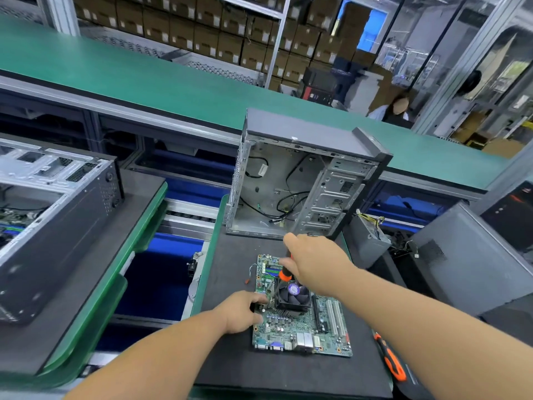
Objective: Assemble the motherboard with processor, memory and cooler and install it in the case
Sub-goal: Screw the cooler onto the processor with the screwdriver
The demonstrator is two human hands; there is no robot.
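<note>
Motherboard [300,327] lies flat on the dark mat [230,356] covering the surface, near its front-centre. Cooler [292,298] w/ black fan sits on the board, roughly mid-board; slots run along the board's right side, rear ports on the near edge.

Right hand [314,264] is curled round an orange-and-black screwdriver [285,274], held upright-ish, shaft pointing down at the cooler's left side; tip hidden, can't tell what it touches. Left hand [240,311] rests on the board's left edge just beside the cooler, fingers bent & pressing down, pinching something small and dark – can't tell what.

Case [302,180] stands upright at the mat's far edge, open side facing the camera, loose cables inside, well apart from the board. Second orange-handled tool [389,359] lies at the mat's right edge. Another case [57,212] lies to the left on a separate mat. Power supply [372,235] w/ wires sits right of the upright case.
</note>
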